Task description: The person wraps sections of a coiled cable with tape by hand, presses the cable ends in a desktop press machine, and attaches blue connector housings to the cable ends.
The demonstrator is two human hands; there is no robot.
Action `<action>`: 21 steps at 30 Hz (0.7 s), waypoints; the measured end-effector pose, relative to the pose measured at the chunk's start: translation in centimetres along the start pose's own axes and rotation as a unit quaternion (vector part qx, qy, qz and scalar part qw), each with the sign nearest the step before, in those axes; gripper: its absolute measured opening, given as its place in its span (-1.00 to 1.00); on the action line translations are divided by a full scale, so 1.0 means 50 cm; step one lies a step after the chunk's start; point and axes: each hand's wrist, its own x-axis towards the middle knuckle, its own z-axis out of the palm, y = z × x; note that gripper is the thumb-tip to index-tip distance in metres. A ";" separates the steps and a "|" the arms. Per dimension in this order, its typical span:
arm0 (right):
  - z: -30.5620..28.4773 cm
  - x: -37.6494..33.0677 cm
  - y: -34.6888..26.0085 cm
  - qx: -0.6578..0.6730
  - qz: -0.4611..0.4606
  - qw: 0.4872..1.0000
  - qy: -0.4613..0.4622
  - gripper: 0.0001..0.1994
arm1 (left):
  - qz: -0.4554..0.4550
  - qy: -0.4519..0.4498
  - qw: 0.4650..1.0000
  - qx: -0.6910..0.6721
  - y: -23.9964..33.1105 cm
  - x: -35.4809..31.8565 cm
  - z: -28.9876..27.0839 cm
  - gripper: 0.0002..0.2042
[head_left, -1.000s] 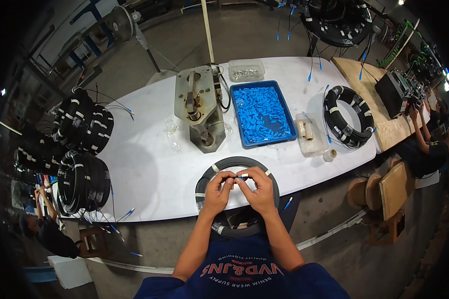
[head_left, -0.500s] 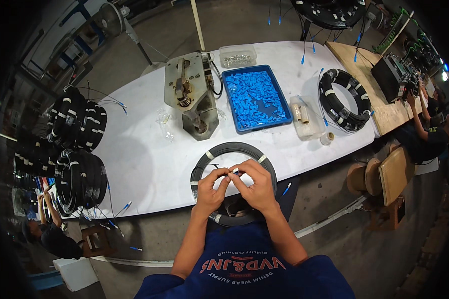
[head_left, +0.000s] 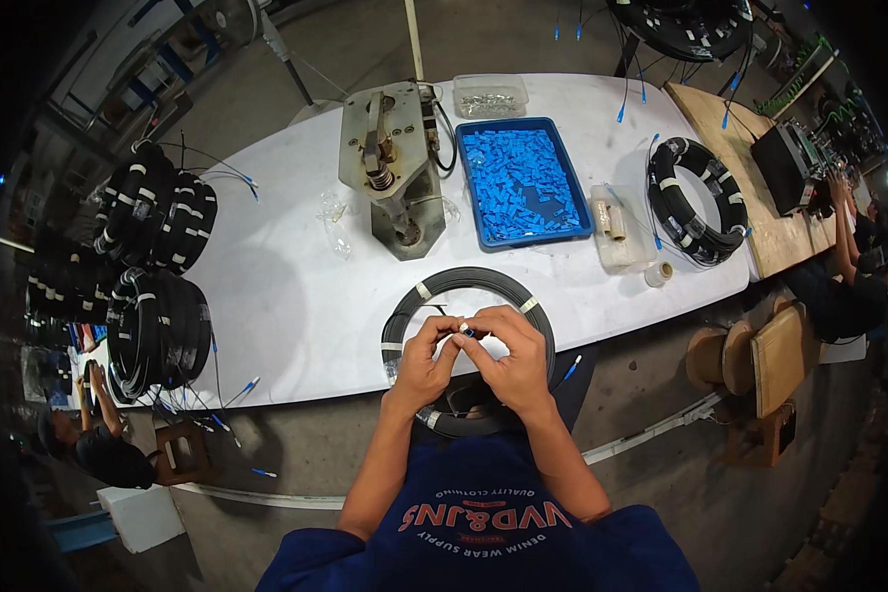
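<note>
My left hand [head_left: 429, 363] and my right hand [head_left: 508, 357] meet fingertip to fingertip. Between them they pinch a small blue-and-white connector [head_left: 468, 332], mostly covered by the fingers. Both hands are closed on it, above a black cable coil [head_left: 474, 277] bound with white tape bands. This coil lies at the table's front edge and reaches over it toward my body. A short black cable end sticks up beside my left fingers. Right of my right hand, a blue-and-white connector [head_left: 572, 367] hangs by the table edge.
A metal press [head_left: 409, 219] stands beyond the coil. Right of it are a blue tray [head_left: 538, 241] of small blue parts, a clear box [head_left: 607, 259] with rolls, and another coil [head_left: 663, 207]. Stacked coils [head_left: 133, 227] stand left. Co-workers sit at both sides.
The view has shifted slightly, so the table things appear a little further right and higher. My fingers have moved slightly around the small connector, which both hands still pinch.
</note>
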 end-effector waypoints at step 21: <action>0.015 0.002 -0.008 -0.006 -0.005 0.999 0.034 -0.78 | 0.020 0.034 0.993 -0.112 -0.021 -0.007 -0.002 -0.84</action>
